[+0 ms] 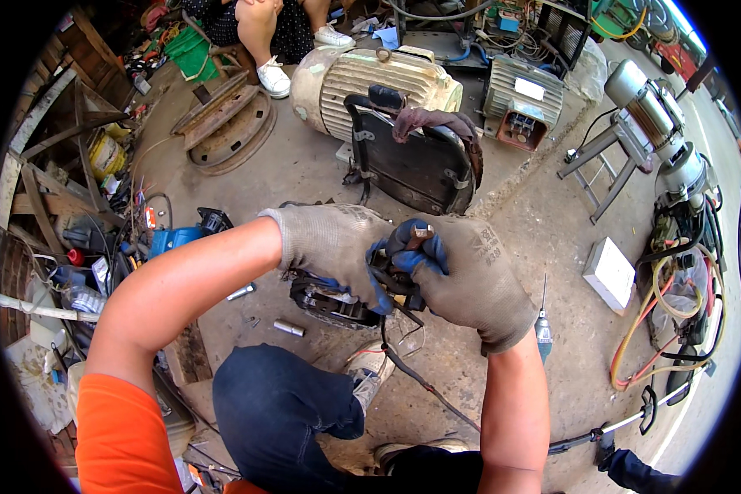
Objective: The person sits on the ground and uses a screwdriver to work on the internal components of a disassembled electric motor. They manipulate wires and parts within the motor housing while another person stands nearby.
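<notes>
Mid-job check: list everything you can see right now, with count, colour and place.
black device: one, black, on the floor under both hands
black cable: one, trailing from it toward the lower right
electric motor: one, cream, ribbed, top centre
black seat: one, before the motor
white box: one, floor, right
screwdriver: one, teal handle, beside the right wrist
hoses: several, yellow and red, far right
left hand: grey glove, on the device
right hand: grey glove, gripping a small part
</notes>
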A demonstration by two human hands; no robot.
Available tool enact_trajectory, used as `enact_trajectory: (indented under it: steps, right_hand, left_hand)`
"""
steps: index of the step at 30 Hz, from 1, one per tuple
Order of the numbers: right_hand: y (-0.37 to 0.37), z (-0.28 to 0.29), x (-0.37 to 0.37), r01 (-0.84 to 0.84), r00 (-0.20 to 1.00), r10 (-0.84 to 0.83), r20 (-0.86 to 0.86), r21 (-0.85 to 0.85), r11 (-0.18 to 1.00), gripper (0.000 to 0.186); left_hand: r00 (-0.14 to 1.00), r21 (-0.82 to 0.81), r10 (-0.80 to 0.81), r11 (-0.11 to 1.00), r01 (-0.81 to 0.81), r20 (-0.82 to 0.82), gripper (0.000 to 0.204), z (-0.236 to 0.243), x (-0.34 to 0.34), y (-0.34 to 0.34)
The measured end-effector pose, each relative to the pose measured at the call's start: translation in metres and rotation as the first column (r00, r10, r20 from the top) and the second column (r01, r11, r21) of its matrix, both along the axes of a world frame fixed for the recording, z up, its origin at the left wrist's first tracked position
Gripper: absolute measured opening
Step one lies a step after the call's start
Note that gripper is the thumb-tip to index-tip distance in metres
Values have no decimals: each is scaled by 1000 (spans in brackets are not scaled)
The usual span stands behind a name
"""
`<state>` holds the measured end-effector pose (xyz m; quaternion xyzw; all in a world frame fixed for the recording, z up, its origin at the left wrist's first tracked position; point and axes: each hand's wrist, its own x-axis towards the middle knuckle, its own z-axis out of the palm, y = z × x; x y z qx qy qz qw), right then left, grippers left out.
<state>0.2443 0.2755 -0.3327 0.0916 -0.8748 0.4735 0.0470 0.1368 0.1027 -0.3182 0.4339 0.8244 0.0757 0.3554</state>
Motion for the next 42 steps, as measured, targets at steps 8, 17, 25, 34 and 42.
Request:
enact_trajectory:
  steps: [8,17,25,34,42]
  right_hand:
    - [2,5,5,-41,999,43,-12,170,985,22]
    - [1,-1,6,-25,993,42,-114,150,988,23]
    - [0,1,6,-24,991,55,-124,233,972,26]
    - [-6,10,5,-3,998,20,-60,273,962,23]
    - [-13,6,7,105,991,-76,-108,297,949,20]
  left_hand:
    - [998,-30,-23,999,25,51,51,17,6,12]
    - [1000,-66,-20,998,21,13,52,18,5,11]
    - [999,-29,-16,999,17,35,54,9,4,8]
    - [999,-49,-38,998,39,24,53,14,5,12]
    - [999,-73,8,997,-11,-39,57,17,10,15]
